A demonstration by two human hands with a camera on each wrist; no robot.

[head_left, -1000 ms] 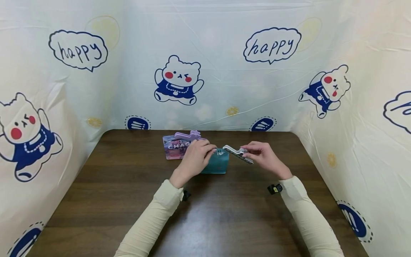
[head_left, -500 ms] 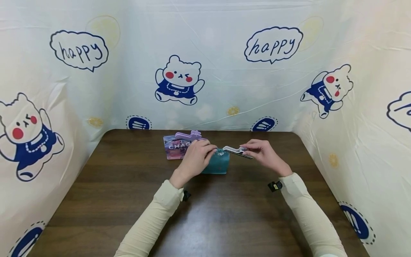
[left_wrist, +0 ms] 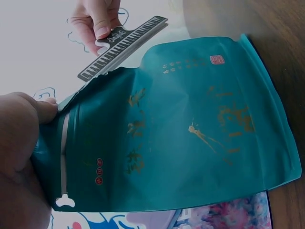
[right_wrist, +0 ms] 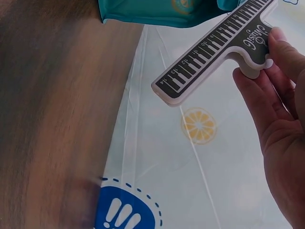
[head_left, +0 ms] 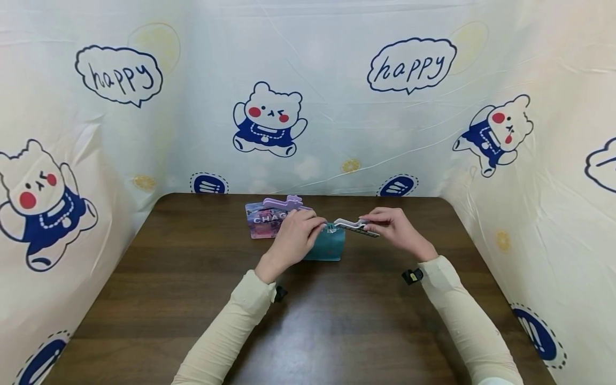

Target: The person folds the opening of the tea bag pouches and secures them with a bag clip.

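A teal pouch [head_left: 327,247] with gold characters stands on the table, its top corner pinched by my left hand [head_left: 293,235]. The left wrist view shows a pale zipper strip along the pouch [left_wrist: 167,124] near the left thumb. My right hand [head_left: 399,234] pinches the tab of a piano-key clip [right_wrist: 214,50], dark with white keys, between thumb and fingers. The clip's far end lies right at the pouch's top right edge and overlaps it in the left wrist view. The left hand hides part of the pouch's top.
Behind the left hand stands a pink and purple pouch [head_left: 262,227] lettered "CHAG", with a lilac clip [head_left: 281,203] across its top. A printed curtain [head_left: 327,133] rises beyond the wooden table's [head_left: 308,321] far edge.
The right hand has lifted slightly and turned the clip from a steep slant to nearly level, against the pouch's top edge. The left hand holds the pouch almost still.
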